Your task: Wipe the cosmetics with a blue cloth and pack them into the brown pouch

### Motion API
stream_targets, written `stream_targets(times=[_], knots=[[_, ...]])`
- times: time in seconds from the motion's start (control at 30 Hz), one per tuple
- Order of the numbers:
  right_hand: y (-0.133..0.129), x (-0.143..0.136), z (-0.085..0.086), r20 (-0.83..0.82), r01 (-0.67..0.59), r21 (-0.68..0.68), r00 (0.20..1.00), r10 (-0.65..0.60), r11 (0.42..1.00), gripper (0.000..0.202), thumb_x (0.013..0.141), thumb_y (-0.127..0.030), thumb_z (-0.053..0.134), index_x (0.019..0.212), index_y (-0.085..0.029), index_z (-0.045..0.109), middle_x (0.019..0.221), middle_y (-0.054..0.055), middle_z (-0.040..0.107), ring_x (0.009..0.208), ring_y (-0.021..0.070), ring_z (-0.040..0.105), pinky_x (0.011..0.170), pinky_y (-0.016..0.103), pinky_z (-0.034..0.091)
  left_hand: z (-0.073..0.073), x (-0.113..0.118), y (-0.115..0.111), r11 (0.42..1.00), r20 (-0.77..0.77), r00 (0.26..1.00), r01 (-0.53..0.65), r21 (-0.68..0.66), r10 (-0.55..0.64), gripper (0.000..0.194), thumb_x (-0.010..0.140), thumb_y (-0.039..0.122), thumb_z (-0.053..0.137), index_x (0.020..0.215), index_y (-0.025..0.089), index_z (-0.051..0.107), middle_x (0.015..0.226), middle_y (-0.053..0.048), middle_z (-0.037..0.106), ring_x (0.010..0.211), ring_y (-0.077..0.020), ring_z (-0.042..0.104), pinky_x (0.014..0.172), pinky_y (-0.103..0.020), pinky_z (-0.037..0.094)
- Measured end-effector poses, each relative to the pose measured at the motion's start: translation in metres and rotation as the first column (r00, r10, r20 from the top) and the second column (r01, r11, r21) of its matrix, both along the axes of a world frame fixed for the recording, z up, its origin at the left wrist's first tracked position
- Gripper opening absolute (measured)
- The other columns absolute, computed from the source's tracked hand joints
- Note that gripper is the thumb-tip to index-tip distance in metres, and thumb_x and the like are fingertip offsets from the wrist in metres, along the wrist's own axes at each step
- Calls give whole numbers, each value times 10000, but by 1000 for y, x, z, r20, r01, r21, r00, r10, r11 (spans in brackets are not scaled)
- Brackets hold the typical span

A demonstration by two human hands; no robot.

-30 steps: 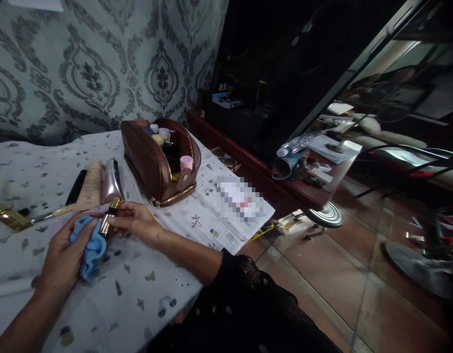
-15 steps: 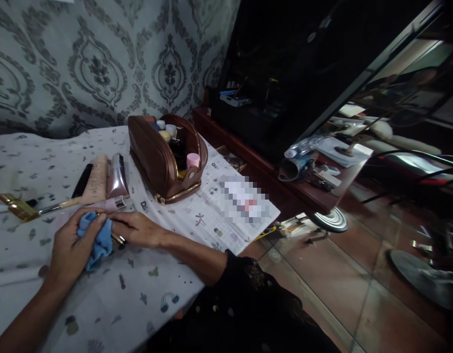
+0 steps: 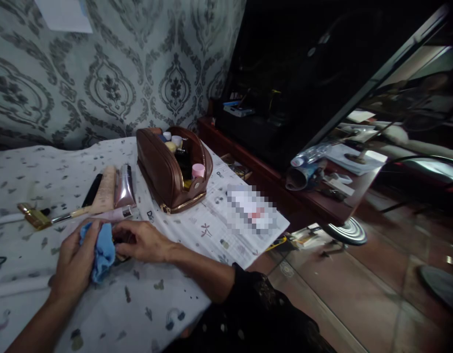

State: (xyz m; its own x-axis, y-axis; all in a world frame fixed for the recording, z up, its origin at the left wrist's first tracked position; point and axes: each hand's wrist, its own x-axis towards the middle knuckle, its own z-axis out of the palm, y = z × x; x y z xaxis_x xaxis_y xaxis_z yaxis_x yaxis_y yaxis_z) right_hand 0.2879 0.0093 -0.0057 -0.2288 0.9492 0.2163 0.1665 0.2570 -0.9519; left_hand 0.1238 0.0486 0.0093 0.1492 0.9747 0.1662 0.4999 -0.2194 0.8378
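Observation:
My left hand (image 3: 72,260) is closed around a crumpled blue cloth (image 3: 104,257) above the patterned tablecloth. Close against it, my right hand (image 3: 147,241) pinches a small dark cosmetic item (image 3: 120,239), mostly hidden by fingers and cloth. Just beyond the hands lie a pale pink tube (image 3: 116,214), a makeup brush (image 3: 66,216) and a gold-coloured bottle (image 3: 34,218). Behind them are a black tube (image 3: 92,191), a beige tube (image 3: 104,189) and a shiny mauve tube (image 3: 125,189). To their right a brown cosmetic bag (image 3: 156,171) stands unzipped, with a pink-capped container (image 3: 198,170) and several others inside.
A blurred-out paper or packet (image 3: 252,208) is at the table's right corner. Beyond that edge is a dark red cabinet (image 3: 263,189) with a large black screen (image 3: 278,63). A plastic bottle (image 3: 311,154) lies on the cabinet's right part. Patterned wallpaper (image 3: 112,88) rises behind.
The view has shifted, so everything sits slightly lower and further right. My right fingers have changed their grip, and the shiny end of the small item no longer shows clearly.

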Motion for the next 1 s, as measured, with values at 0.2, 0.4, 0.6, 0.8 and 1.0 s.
stream_targets(times=[0.2,0.4,0.6,0.8,1.0], knots=[[-3,-2,11,-248,173,-95,950,-192,980,197,758,-198,734,896,-200,593,840,-33,619,774,113,604,744,238,497,9,12,-9,991,94,992,94,-98,-85,460,803,614,563,949,191,670,1002,-34,723,952,-220,648,999,-347,476],[-26,21,44,-346,335,52,890,-297,941,236,804,-338,723,948,-209,586,925,7,657,868,146,648,794,277,547,15,17,-11,987,54,988,147,-68,-143,434,866,590,526,1017,213,678,1061,-48,734,1022,-242,660,964,-352,515],[-46,93,93,-191,532,281,847,-497,799,374,923,-320,614,1261,-245,473,1152,73,633,1022,171,666,857,317,582,71,68,15,684,-393,833,548,482,-390,306,965,310,461,1181,213,656,1161,-91,684,1074,-229,650,926,-344,534],[-27,153,120,-13,616,460,725,-689,640,383,939,-305,592,1296,-253,463,1059,30,645,981,160,672,820,288,588,90,126,37,270,-750,630,772,576,-200,453,913,80,432,1322,197,587,1359,-103,615,1321,-309,502,972,-459,537],[-7,178,113,122,485,473,791,-600,735,340,910,-321,629,1225,-234,535,1004,8,674,928,159,672,796,292,590,74,117,36,291,-732,661,742,604,-166,487,913,75,459,1372,214,546,1391,-96,597,1363,-311,476,1099,-553,436]])
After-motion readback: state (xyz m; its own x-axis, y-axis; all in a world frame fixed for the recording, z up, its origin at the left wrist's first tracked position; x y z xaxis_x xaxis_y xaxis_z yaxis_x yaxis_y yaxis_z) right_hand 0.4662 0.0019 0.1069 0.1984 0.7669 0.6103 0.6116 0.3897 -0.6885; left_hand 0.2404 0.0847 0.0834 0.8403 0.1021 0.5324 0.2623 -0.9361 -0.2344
